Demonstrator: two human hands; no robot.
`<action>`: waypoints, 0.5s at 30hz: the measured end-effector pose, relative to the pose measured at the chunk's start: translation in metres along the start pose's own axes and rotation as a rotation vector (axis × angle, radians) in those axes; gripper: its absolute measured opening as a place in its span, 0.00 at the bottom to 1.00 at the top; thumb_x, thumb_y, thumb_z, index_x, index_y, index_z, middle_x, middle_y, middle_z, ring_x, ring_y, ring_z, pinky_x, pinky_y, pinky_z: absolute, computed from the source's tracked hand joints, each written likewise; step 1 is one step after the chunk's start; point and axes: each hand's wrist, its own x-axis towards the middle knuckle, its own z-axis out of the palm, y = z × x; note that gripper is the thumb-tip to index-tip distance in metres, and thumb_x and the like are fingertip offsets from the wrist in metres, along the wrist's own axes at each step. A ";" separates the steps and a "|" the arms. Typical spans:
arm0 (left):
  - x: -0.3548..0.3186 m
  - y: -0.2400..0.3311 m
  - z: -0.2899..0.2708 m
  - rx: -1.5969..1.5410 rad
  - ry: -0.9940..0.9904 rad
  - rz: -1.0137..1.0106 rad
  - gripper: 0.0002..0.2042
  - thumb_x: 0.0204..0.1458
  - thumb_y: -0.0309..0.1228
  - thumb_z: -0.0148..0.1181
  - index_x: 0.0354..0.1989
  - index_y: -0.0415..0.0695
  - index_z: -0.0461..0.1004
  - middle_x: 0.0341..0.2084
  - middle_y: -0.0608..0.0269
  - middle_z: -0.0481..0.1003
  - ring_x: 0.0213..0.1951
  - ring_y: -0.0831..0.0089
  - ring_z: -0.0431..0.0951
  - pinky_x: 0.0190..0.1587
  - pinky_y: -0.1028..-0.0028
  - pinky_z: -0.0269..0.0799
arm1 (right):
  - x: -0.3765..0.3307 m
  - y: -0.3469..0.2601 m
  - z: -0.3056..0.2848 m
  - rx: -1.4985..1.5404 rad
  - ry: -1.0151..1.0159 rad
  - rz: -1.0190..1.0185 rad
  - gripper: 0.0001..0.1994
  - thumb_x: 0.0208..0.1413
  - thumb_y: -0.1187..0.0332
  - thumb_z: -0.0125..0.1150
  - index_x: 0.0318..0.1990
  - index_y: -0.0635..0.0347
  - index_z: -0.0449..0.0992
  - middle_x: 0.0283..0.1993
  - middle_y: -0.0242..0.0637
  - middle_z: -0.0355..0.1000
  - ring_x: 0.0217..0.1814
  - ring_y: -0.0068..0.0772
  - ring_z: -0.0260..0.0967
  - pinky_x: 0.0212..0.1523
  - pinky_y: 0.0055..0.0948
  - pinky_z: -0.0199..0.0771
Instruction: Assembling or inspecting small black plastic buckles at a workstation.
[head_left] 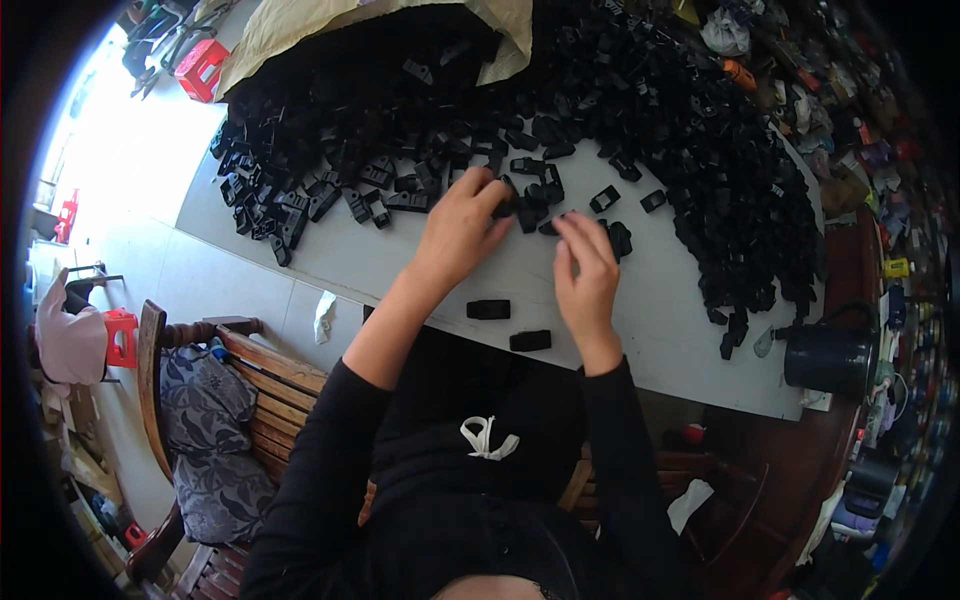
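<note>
Over the middle of the table, my left hand [462,226] curls its fingers round a small black plastic part [507,196] that is partly hidden by them. My right hand [587,268] is just to the right, its fingers stretched forward and its thumb apart. Its fingertips are by another black part [547,228]; whether they touch it I cannot tell. Between and beyond the hands lies a loose cluster of such parts [550,182]. Nearer to me, two black pieces [488,310] rest side by side near the table's front edge.
A large heap of black parts [740,200] curves across the far and right side of the pale table [660,320]. An open tan sack [285,40] lies at the back. A black bucket [828,360] stands at right; a wooden bench [275,385] with cushions is at left.
</note>
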 end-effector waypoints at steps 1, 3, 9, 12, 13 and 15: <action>-0.002 -0.004 0.002 -0.001 -0.001 0.006 0.14 0.43 0.25 0.67 0.38 0.43 0.72 0.39 0.57 0.69 0.37 0.57 0.75 0.39 0.66 0.73 | 0.007 0.004 0.003 -0.003 0.006 0.000 0.15 0.53 0.75 0.60 0.50 0.61 0.78 0.52 0.48 0.73 0.51 0.46 0.72 0.49 0.36 0.74; -0.007 -0.011 0.002 -0.097 0.106 -0.001 0.11 0.44 0.21 0.66 0.34 0.40 0.70 0.37 0.58 0.70 0.35 0.59 0.76 0.37 0.67 0.73 | 0.020 0.011 0.009 0.002 0.027 0.064 0.17 0.53 0.77 0.59 0.51 0.62 0.76 0.53 0.46 0.72 0.51 0.47 0.72 0.48 0.35 0.74; -0.020 -0.004 -0.003 -0.253 0.120 -0.076 0.12 0.39 0.16 0.68 0.26 0.36 0.67 0.35 0.58 0.69 0.30 0.71 0.72 0.34 0.76 0.72 | 0.047 0.013 0.023 -0.184 -0.062 -0.097 0.12 0.48 0.77 0.65 0.42 0.62 0.76 0.50 0.37 0.74 0.47 0.45 0.71 0.45 0.36 0.75; -0.026 -0.005 -0.005 -0.218 0.105 -0.097 0.14 0.38 0.16 0.69 0.25 0.37 0.66 0.33 0.58 0.69 0.29 0.71 0.70 0.33 0.76 0.70 | 0.039 0.009 0.018 -0.181 0.025 -0.195 0.11 0.48 0.78 0.65 0.40 0.62 0.74 0.43 0.37 0.74 0.39 0.39 0.72 0.39 0.31 0.75; -0.029 -0.007 -0.006 -0.217 0.105 -0.101 0.14 0.38 0.16 0.69 0.25 0.37 0.66 0.33 0.58 0.69 0.29 0.71 0.70 0.33 0.76 0.70 | 0.030 0.005 0.017 -0.179 0.022 -0.194 0.11 0.48 0.78 0.65 0.40 0.62 0.74 0.43 0.37 0.74 0.39 0.39 0.72 0.39 0.31 0.75; -0.034 -0.012 -0.004 -0.187 0.088 -0.066 0.15 0.38 0.17 0.70 0.24 0.38 0.65 0.31 0.59 0.69 0.29 0.69 0.70 0.32 0.75 0.68 | 0.006 -0.004 0.014 0.089 -0.004 0.022 0.14 0.53 0.78 0.62 0.48 0.61 0.72 0.38 0.37 0.74 0.33 0.29 0.71 0.33 0.26 0.73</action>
